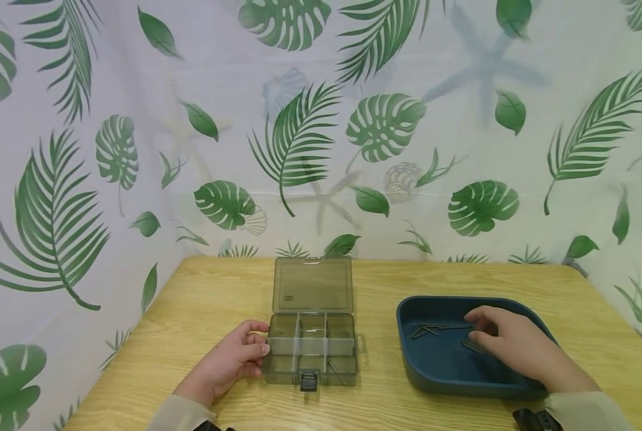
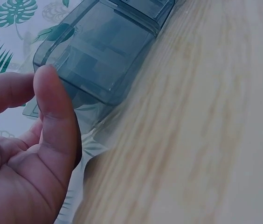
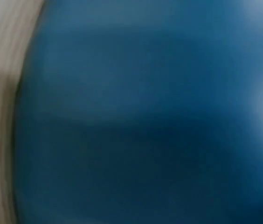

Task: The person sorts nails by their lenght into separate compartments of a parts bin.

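A translucent grey compartment box (image 1: pixel 310 362) stands on the table with its lid raised at the back. My left hand (image 1: pixel 240 356) holds its left side, thumb at the rim; the left wrist view shows the thumb and curled fingers at the box's corner (image 2: pixel 99 51). One thin dark metal rod (image 1: pixel 335 372), like a nail or drill bit, leans in the front right compartment. My right hand (image 1: pixel 520 344) reaches into a dark blue tray (image 1: pixel 434 374), fingers bent, a gap between thumb and forefinger. Several thin metal rods (image 1: pixel 425 330) lie in the tray near the fingertips.
The wood-grain table (image 1: pixel 224 287) carries box and tray side by side with a strip of tabletop between. A leaf-patterned cloth (image 1: pixel 321 149) hangs behind and to both sides. The right wrist view is mostly blurred blue tray wall (image 3: pixel 122 93).
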The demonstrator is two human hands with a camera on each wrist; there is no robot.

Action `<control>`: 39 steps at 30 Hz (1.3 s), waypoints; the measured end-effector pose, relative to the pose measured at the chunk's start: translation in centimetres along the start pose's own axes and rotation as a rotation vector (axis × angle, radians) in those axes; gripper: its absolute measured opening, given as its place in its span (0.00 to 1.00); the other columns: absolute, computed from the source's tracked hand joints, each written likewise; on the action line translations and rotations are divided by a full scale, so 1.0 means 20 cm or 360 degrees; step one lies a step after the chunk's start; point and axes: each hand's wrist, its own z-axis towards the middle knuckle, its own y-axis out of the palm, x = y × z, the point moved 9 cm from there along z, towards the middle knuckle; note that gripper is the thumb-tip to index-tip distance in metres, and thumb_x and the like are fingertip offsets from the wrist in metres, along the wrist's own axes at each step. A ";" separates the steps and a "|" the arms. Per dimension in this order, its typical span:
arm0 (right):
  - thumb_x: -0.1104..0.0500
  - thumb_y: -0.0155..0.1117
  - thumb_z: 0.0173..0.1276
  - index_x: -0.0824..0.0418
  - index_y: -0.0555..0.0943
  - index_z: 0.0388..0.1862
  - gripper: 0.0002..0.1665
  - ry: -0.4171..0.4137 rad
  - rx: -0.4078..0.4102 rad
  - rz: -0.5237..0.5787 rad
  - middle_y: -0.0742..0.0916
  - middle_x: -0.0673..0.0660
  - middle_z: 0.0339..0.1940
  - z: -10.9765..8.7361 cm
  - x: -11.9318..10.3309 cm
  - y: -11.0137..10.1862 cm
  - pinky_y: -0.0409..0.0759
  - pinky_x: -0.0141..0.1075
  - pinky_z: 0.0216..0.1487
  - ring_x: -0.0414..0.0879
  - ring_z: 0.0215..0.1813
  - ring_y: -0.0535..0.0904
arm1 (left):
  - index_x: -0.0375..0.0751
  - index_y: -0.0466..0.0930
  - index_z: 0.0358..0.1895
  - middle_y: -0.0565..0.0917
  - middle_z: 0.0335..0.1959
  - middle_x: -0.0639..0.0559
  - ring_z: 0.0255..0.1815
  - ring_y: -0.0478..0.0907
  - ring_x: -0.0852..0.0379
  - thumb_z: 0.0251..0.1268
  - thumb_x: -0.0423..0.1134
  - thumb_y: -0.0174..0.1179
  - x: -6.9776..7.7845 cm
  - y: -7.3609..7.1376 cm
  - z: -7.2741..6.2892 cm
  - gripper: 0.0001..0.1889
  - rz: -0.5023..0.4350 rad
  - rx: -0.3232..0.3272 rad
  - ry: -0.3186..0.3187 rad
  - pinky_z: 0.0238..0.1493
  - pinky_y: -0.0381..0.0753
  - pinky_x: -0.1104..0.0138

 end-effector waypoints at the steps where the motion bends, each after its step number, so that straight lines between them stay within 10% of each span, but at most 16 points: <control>1: 0.50 0.65 0.73 0.63 0.79 0.61 0.24 -0.0001 -0.0004 -0.0002 0.85 0.50 0.46 0.00 0.00 0.00 0.82 0.45 0.41 0.46 0.46 0.81 | 0.32 0.59 0.66 0.74 0.37 0.51 0.30 0.71 0.58 0.71 0.31 0.60 0.00 0.00 0.00 0.26 0.0004 0.0003 0.0001 0.30 0.80 0.66; 39: 0.70 0.60 0.67 0.56 0.83 0.50 0.16 0.0030 -0.0201 -0.0153 0.78 0.50 0.31 0.05 0.11 0.14 0.71 0.43 0.35 0.47 0.33 0.71 | 0.33 0.59 0.66 0.74 0.37 0.51 0.31 0.71 0.57 0.72 0.33 0.60 -0.01 0.02 -0.01 0.26 -0.0025 -0.0050 0.0009 0.31 0.80 0.66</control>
